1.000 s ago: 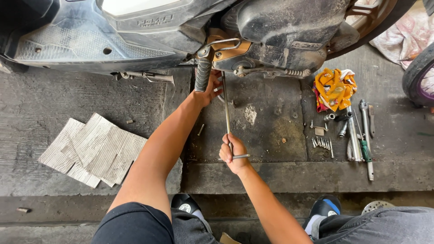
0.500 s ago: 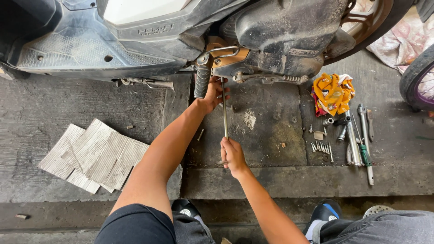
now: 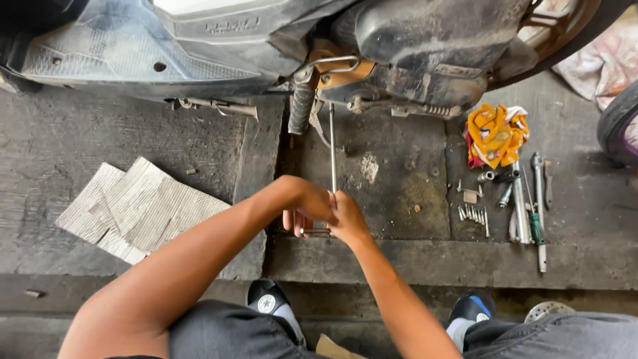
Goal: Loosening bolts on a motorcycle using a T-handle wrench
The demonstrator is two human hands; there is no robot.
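Fingers [image 3: 296, 223] on my left hand [image 3: 307, 203] are curled down around the cross handle of the T-wrench [image 3: 332, 153], and my right hand [image 3: 347, 219] is clamped on the same handle from the 3 o'clock side, so both hands sit touching each other right at dead center of my view. Can't see the handle much, just a short bit of bar poking out under the left fingers.

From the hands the wrench's shaft runs straight up toward 12 o'clock, tip going in under the scooter [image 3: 266, 40], just beside the ribbed rubber footpeg [image 3: 300, 106]. Whether the tip is seated on a bolt I can't tell, too dark under there.

Over at 3 o'clock on the concrete floor [image 3: 399, 179] there's a row of tools [image 3: 528, 206], with small bits [image 3: 473, 213] and sockets near them, and an orange rag [image 3: 495, 133] just above them. At 9 o'clock lie a few sheets of newspaper [image 3: 133, 209], well apart from the hands. My shoes [image 3: 269, 302] show at 6 o'clock, at the step's edge.
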